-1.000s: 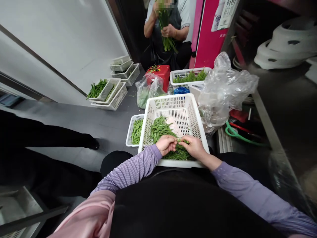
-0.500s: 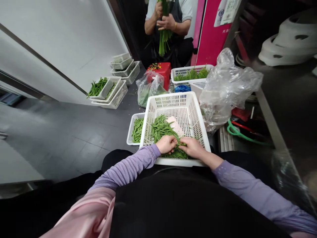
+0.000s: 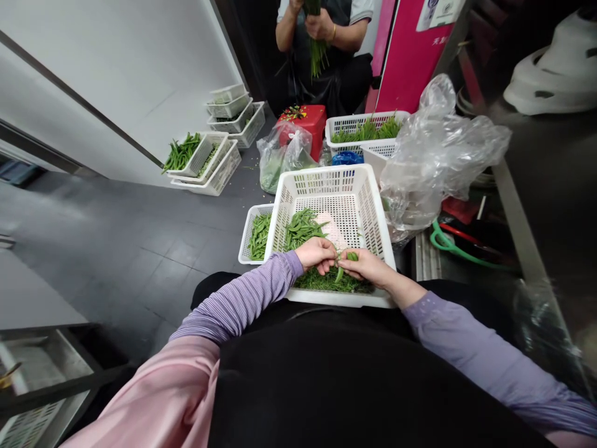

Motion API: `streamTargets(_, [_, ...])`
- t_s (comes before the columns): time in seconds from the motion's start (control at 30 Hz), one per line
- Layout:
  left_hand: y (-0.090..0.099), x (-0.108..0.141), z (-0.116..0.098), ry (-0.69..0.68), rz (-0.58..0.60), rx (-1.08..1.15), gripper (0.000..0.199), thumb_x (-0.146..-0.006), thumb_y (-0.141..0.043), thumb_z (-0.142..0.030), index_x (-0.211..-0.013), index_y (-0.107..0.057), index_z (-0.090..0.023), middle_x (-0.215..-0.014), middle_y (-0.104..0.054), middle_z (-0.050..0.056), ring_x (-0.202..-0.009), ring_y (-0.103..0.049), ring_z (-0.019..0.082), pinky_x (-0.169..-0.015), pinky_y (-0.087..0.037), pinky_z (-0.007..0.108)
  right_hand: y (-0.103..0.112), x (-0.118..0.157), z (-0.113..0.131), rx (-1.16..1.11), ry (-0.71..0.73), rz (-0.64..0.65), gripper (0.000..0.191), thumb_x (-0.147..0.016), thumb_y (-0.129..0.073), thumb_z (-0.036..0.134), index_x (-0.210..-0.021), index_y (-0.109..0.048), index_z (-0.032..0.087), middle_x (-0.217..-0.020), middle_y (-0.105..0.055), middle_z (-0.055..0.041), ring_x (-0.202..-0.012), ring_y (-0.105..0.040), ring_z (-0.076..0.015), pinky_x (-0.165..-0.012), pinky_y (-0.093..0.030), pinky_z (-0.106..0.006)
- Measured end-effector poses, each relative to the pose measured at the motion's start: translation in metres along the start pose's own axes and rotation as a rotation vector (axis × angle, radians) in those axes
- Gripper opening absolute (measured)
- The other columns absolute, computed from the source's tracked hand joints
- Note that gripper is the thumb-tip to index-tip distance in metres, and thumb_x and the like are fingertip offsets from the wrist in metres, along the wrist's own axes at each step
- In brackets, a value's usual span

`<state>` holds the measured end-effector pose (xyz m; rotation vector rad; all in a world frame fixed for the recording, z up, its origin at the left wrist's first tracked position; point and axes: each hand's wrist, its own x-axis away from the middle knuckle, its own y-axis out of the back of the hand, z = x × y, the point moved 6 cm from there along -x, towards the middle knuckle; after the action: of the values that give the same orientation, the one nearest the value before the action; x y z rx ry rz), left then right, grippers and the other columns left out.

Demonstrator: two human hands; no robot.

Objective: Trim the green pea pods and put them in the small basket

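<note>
A large white basket (image 3: 383, 233) sits in front of my body, with green pods (image 3: 302, 228) in its left part and a layer of thin green trimmings (image 3: 321, 281) along the near side. Over the trimmings, my right hand (image 3: 366, 266) pinches a few green pods (image 3: 340, 272), which stick out between its fingers. My left hand (image 3: 317, 254) is closed beside it, the fingertips of both nearly touching; what it grips is too small to make out. Left of the large basket, a smaller white basket (image 3: 244, 239) holds more pods (image 3: 259, 236).
Stacked baskets (image 3: 224, 177) stand on the floor at left. Beyond the large basket are plastic bags (image 3: 284, 155), a red stool (image 3: 316, 119) and a basket of greens (image 3: 368, 129). A person's hand (image 3: 321, 26) holds long green stalks. A clear plastic bag (image 3: 433, 155) bulges at right.
The camera view has shifted slightly. My right hand now shows pods sticking out of its grip, and my two hands have come closer together above the trimmings.
</note>
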<state>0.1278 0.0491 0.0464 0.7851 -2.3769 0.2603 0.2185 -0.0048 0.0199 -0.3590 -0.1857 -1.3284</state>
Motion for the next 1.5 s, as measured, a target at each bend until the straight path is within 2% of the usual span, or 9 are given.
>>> streamTargets(0.3, [-0.002,0.0,0.011,0.005,-0.049,0.051,0.006,-0.069,-0.048,-0.01,-0.063,-0.048,-0.011,-0.043,-0.049,-0.004,-0.03,-0.042,0.004,-0.03,-0.032,0.013,0.005,-0.004,-0.004,0.231,0.033,-0.085,0.027,-0.067,-0.059,0.043,-0.063,-0.049,0.018,-0.045,-0.046,0.0059,-0.037,-0.034,-0.007,-0.039,-0.023,-0.02])
streamTargets(0.5, [-0.008,-0.007,0.026,0.055,-0.25,0.185,0.014,-0.067,-0.044,-0.008,-0.054,-0.04,-0.013,-0.039,-0.038,-0.007,-0.027,-0.028,0.001,-0.03,-0.025,0.014,0.008,0.009,0.022,0.717,0.381,-0.371,0.022,-0.072,-0.054,0.032,-0.055,-0.051,0.018,-0.052,-0.048,0.0023,-0.053,-0.043,-0.0117,-0.052,-0.03,-0.024])
streamTargets(0.67, [0.004,-0.01,0.064,0.17,-0.319,-0.152,0.01,-0.068,-0.045,-0.01,-0.059,-0.044,-0.014,-0.041,-0.041,-0.005,-0.031,-0.036,0.005,-0.035,-0.033,0.018,0.03,0.012,0.022,0.358,0.301,-0.542,0.021,-0.07,-0.057,0.035,-0.059,-0.049,0.019,-0.049,-0.048,0.003,-0.046,-0.041,-0.0102,-0.045,-0.03,-0.023])
streamTargets(0.77, [0.013,-0.006,0.078,0.209,-0.255,-0.501,0.006,-0.063,-0.049,-0.007,-0.064,-0.05,-0.013,-0.047,-0.048,-0.003,-0.038,-0.043,0.007,-0.04,-0.037,0.019,0.038,0.007,0.012,-0.045,0.213,-0.5,0.025,-0.068,-0.06,0.039,-0.063,-0.045,0.02,-0.046,-0.044,0.0059,-0.036,-0.033,-0.007,-0.035,-0.022,-0.02])
streamTargets(0.83, [0.014,-0.002,0.068,0.075,-0.243,-0.581,0.017,-0.059,-0.052,-0.006,-0.075,-0.055,-0.013,-0.061,-0.054,-0.002,-0.044,-0.045,0.005,-0.044,-0.038,0.016,0.037,0.004,0.01,-0.18,0.195,-0.459,0.027,-0.066,-0.062,0.039,-0.065,-0.045,0.019,-0.046,-0.045,0.0062,-0.034,-0.031,-0.0058,-0.033,-0.019,-0.019])
streamTargets(0.97, [-0.007,0.008,0.031,-0.136,-0.067,-0.451,0.027,-0.074,-0.046,-0.024,-0.099,-0.052,-0.016,-0.072,-0.055,-0.002,-0.043,-0.044,0.004,-0.04,-0.036,0.015,0.033,0.003,0.007,-0.206,0.166,-0.421,0.029,-0.064,-0.065,0.039,-0.063,-0.044,0.018,-0.046,-0.046,0.0054,-0.034,-0.031,-0.0046,-0.031,-0.018,-0.017])
streamTargets(1.23, [-0.018,0.013,0.008,-0.201,0.037,-0.52,0.026,-0.081,-0.033,-0.025,-0.079,-0.056,-0.012,-0.054,-0.048,-0.004,-0.038,-0.035,0.003,-0.04,-0.031,0.016,0.026,0.001,0.001,-0.233,0.078,-0.332,0.029,-0.063,-0.065,0.038,-0.065,-0.044,0.019,-0.047,-0.045,0.0064,-0.034,-0.032,-0.0043,-0.031,-0.017,-0.017])
streamTargets(1.4, [-0.027,0.012,0.006,-0.321,0.08,-0.847,0.021,-0.073,-0.041,-0.019,-0.062,-0.057,-0.012,-0.051,-0.048,-0.002,-0.049,-0.042,0.006,-0.051,-0.036,0.017,0.02,0.0,0.002,-0.016,0.057,-0.263,0.024,-0.068,-0.059,0.038,-0.062,-0.045,0.019,-0.042,-0.041,0.0073,-0.035,-0.031,-0.006,-0.035,-0.021,-0.019])
streamTargets(1.5, [-0.03,0.004,0.025,-0.217,0.16,-1.221,0.017,-0.067,-0.051,-0.027,-0.061,-0.061,-0.014,-0.055,-0.053,0.001,-0.056,-0.049,0.011,-0.056,-0.039,0.021,0.006,0.0,0.005,0.37,0.108,-0.092,0.017,-0.063,-0.062,0.03,-0.057,-0.052,0.017,-0.046,-0.047,0.005,-0.043,-0.038,-0.0073,-0.042,-0.027,-0.02])
